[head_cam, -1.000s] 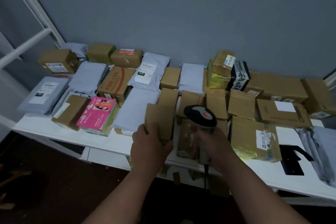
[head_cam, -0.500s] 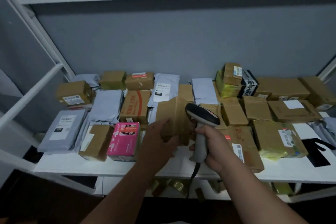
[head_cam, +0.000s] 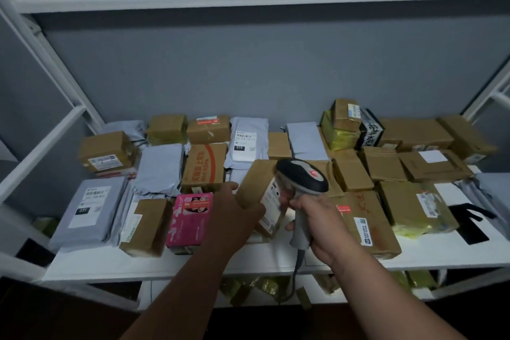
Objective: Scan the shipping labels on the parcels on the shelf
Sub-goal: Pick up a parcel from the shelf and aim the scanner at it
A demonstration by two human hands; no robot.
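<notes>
Your right hand (head_cam: 317, 225) grips the scanner (head_cam: 303, 182) by its handle, head aimed left at the labelled face of the brown parcel (head_cam: 259, 190), which your left hand (head_cam: 234, 218) clasps tilted above the near shelf (head_cam: 414, 254) edge.

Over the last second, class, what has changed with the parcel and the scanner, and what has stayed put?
The left hand has lifted the small brown parcel off the shelf and turned its white label toward the scanner, which the right hand raised to meet it. Both hands keep their grip; the pink box and other parcels stayed put.
</notes>
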